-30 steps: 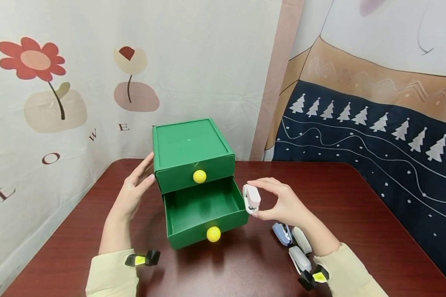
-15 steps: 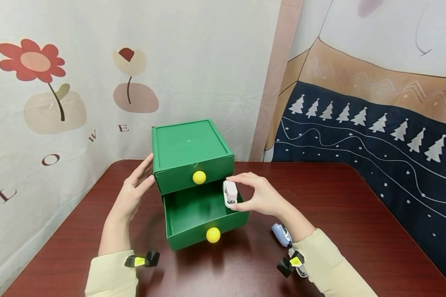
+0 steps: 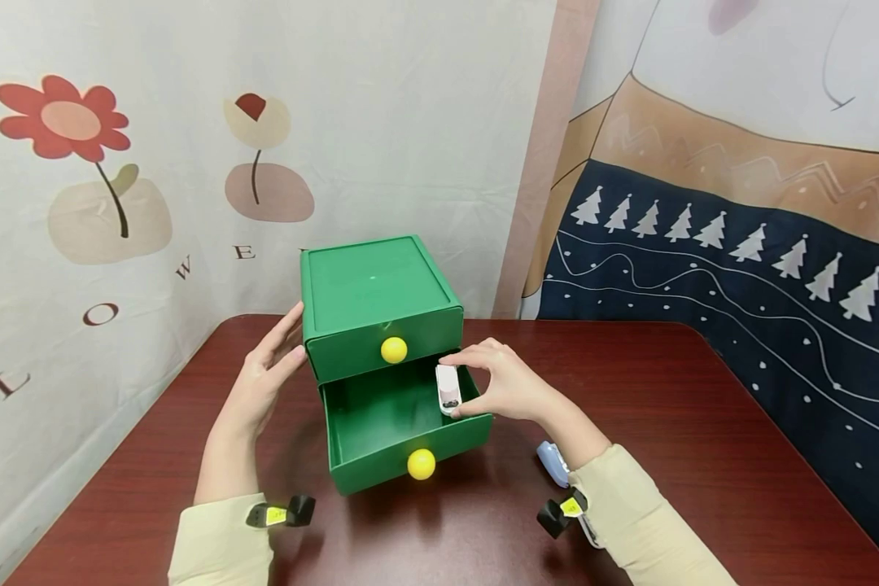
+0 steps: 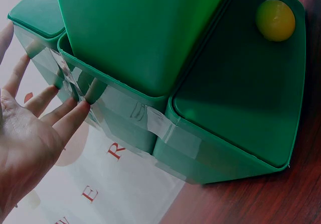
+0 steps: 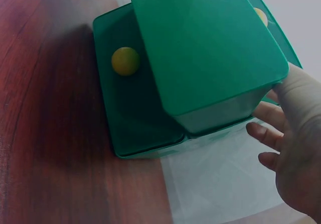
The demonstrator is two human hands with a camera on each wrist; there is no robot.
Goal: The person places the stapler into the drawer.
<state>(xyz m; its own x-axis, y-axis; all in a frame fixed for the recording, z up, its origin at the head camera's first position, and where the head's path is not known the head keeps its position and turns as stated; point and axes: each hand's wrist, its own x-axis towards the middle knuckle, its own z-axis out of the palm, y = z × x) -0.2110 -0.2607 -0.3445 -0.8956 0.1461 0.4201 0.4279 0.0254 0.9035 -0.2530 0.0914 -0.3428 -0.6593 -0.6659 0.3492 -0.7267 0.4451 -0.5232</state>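
A green desk drawer cabinet (image 3: 369,285) has its middle drawer (image 3: 366,407) pulled out. My right hand (image 3: 509,382) pinches a small white and pale pink stapler (image 3: 448,389) between thumb and fingers, inside the right end of that drawer. In the right wrist view the drawer front hides the stapler, and the hand (image 5: 301,128) reaches over the side wall. My left hand (image 3: 260,382) rests its extended fingers against the cabinet's left side; the left wrist view shows these fingers (image 4: 65,118) spread along it.
A blue stapler (image 3: 553,464) lies on the dark red table (image 3: 703,456) below my right forearm. Part of a greyish stapler (image 3: 589,533) shows beside the right sleeve. Yellow round knobs (image 3: 421,464) stick out from the drawer fronts. A printed curtain (image 3: 410,122) hangs behind.
My right hand has carried the stapler leftward from beside the open drawer, then slightly down into it. The right forearm now covers more of the staplers on the table. My left hand stays put.
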